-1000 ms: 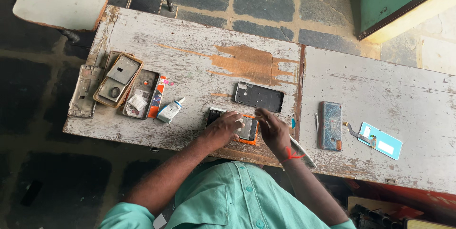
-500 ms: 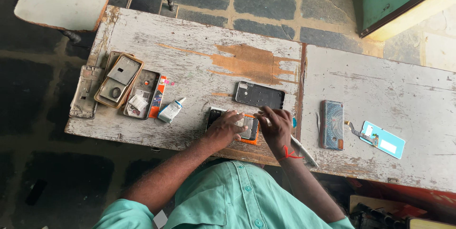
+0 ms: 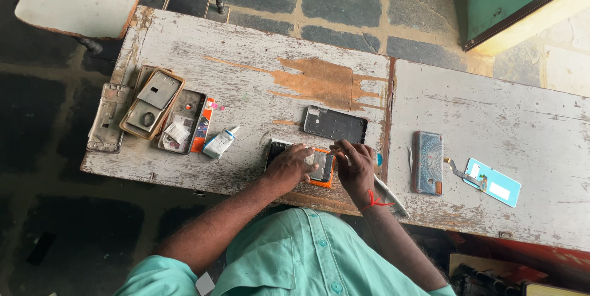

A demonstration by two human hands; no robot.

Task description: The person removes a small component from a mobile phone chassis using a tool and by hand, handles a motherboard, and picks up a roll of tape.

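Centrally, an opened phone (image 3: 321,167) in an orange case lies near the counter's (image 3: 258,81) front edge. Left hand (image 3: 290,167) presses flat on it, fingers spread; right hand (image 3: 355,164) pinches something tiny above it. Behind lies a dark frame (image 3: 335,124); a glue tube (image 3: 219,143) lies left.

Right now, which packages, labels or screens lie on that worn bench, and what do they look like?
Small white glue tube with blue cap: left of the hands, lying tilted.
Orange-red flat packet: beside the open phone shells, long and narrow.
Light blue rectangular panel with white label: far right.
Dark phone frame: above the hands.
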